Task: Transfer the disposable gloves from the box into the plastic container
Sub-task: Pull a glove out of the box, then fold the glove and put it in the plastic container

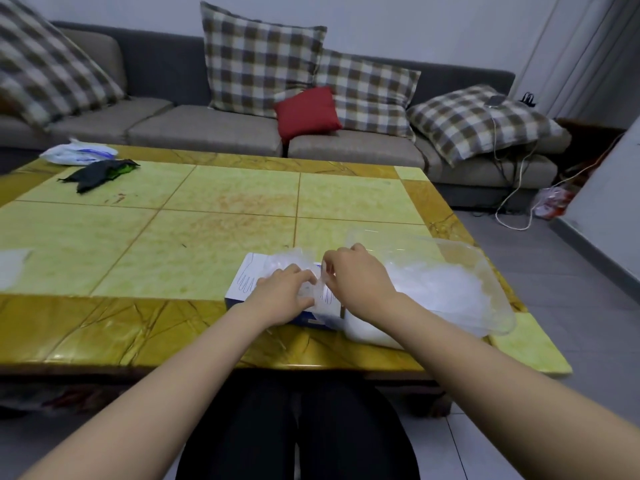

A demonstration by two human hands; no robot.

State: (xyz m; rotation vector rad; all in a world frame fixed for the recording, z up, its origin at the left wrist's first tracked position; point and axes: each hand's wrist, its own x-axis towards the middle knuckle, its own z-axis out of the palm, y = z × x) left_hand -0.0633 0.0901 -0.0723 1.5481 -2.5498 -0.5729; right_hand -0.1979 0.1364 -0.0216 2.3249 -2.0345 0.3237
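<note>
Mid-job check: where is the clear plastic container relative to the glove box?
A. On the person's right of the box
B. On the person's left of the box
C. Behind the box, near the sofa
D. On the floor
A: the plastic container, already holding a heap of gloves, sits on the table right beside the glove box, on the person's right.

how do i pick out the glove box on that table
Start at the yellow-green tiled coffee table. Near its front edge, under the left hand, lies a white-and-blue cardboard box. Unlike the clear plastic container to its right, it is opaque, printed with a hand outline.
</note>
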